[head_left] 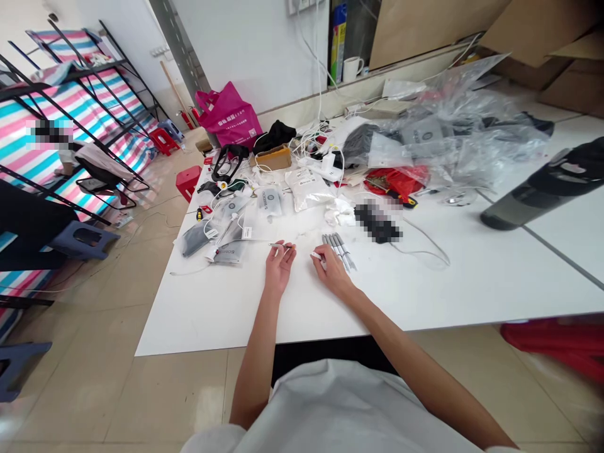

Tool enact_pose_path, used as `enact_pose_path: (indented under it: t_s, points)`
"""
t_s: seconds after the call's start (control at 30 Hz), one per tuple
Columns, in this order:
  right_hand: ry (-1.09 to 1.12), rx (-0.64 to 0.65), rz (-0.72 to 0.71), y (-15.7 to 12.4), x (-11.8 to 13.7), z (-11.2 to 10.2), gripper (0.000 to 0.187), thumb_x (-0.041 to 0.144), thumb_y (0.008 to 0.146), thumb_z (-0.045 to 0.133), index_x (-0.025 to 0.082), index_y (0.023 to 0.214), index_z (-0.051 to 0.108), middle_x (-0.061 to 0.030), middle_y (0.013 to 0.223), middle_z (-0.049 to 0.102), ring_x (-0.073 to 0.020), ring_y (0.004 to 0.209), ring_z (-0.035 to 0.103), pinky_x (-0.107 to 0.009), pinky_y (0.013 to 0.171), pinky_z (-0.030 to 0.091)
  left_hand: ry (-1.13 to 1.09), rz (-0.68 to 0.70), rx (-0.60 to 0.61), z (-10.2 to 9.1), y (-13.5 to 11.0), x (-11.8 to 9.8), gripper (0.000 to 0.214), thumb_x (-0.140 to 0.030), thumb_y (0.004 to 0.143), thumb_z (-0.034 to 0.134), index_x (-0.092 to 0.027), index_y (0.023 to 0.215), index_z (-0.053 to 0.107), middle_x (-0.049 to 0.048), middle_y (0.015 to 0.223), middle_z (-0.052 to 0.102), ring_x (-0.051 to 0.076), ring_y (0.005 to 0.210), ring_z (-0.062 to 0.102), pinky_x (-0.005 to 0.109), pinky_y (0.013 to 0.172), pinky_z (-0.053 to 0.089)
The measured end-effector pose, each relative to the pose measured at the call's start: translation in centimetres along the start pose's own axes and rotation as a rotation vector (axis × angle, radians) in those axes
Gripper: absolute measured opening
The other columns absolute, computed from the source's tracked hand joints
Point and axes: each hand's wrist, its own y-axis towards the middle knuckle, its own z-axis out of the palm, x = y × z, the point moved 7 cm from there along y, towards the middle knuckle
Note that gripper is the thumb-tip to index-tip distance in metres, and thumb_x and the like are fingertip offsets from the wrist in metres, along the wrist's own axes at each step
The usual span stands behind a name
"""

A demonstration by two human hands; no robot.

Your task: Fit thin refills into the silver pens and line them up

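the left hand point(279, 265) pinches a slim grey pen point(279, 245) in its fingers, just over the white counter point(212, 314). the right hand point(331, 269) curls shut on a white-tipped pen point(315, 255) beside the row of grey pens point(340, 249), laid parallel, likely for easy picking. print on the pouches point(270, 201) and pink bag point(229, 116) is too small to read.

To my right: dark bottle point(542, 189), on its side on the white table point(472, 277), clear plastic bags point(472, 126) behind it. Beyond the far left corner: pink bag point(229, 116), red stool point(187, 181) on the floor.
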Motion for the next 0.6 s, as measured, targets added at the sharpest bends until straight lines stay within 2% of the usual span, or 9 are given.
enact_pose_path:
  t_s: [0.1, 0.17, 0.27, 0.37, 0.47, 0.6]
  points:
    - [0.025, -0.002, 0.009, 0.0, 0.0, -0.3, 0.021, 0.037, 0.109, 0.046, 0.024, 0.120, 0.059, -0.0085, 0.104, 0.065, -0.0212, 0.085, 0.063, -0.036, 0.075, 0.055, -0.070, 0.000, -0.035, -0.9, 0.4, -0.5, 0.022, -0.030, 0.092, 0.078, -0.022, 0.111, 0.070, 0.0019, 0.102, 0.073, 0.015, 0.111, 0.072, 0.029, 0.104, 0.053]
    - [0.045, -0.022, 0.028, 0.0, -0.1, -0.6, 0.026, 0.037, 0.109, 0.048, 0.026, 0.127, 0.062, -0.0093, 0.109, 0.063, -0.0208, 0.085, 0.062, -0.036, 0.073, 0.056, -0.061, -0.032, -0.033, -0.9, 0.4, -0.4, 0.019, -0.030, 0.095, 0.075, -0.021, 0.111, 0.070, 0.0017, 0.096, 0.072, 0.015, 0.108, 0.072, 0.030, 0.104, 0.053]
    - [0.058, -0.091, 0.032, 0.2, -0.2, -1.0, 0.035, 0.037, 0.108, 0.046, 0.025, 0.137, 0.063, -0.0127, 0.116, 0.057, -0.0226, 0.094, 0.062, -0.040, 0.079, 0.059, -0.006, -0.136, 0.004, -0.2, 0.1, 0.9, 0.019, -0.028, 0.096, 0.073, -0.017, 0.111, 0.070, 0.0034, 0.093, 0.073, 0.014, 0.096, 0.073, 0.032, 0.102, 0.055]
    - [0.083, -0.106, 0.002, 0.3, -0.1, -1.1, 0.039, 0.035, 0.108, 0.046, 0.024, 0.143, 0.060, -0.0143, 0.119, 0.056, -0.0250, 0.105, 0.062, -0.046, 0.088, 0.059, 0.027, -0.258, 0.053, 0.5, -0.4, 2.4, 0.021, -0.026, 0.093, 0.075, -0.013, 0.109, 0.071, 0.0115, 0.107, 0.076, 0.019, 0.099, 0.075, 0.037, 0.102, 0.056]
    - [0.150, -0.095, 0.058, 0.3, -0.4, -1.1, 0.034, 0.038, 0.104, 0.058, 0.025, 0.136, 0.062, -0.0105, 0.115, 0.066, -0.0236, 0.098, 0.066, -0.044, 0.087, 0.059, 0.032, -0.346, 0.100, 1.1, -0.8, 3.4, 0.022, -0.026, 0.092, 0.077, -0.011, 0.108, 0.072, 0.0156, 0.116, 0.077, 0.023, 0.108, 0.075, 0.040, 0.108, 0.053]
    - [0.234, -0.125, 0.205, 0.1, -1.0, -1.4, 0.026, 0.044, 0.096, 0.071, 0.025, 0.113, 0.066, -0.0066, 0.107, 0.075, -0.0218, 0.085, 0.069, -0.041, 0.079, 0.060, 0.018, -0.352, 0.104, 1.1, -0.8, 3.4, 0.023, -0.027, 0.090, 0.079, -0.011, 0.106, 0.075, 0.0141, 0.112, 0.078, 0.022, 0.107, 0.075, 0.042, 0.115, 0.050]
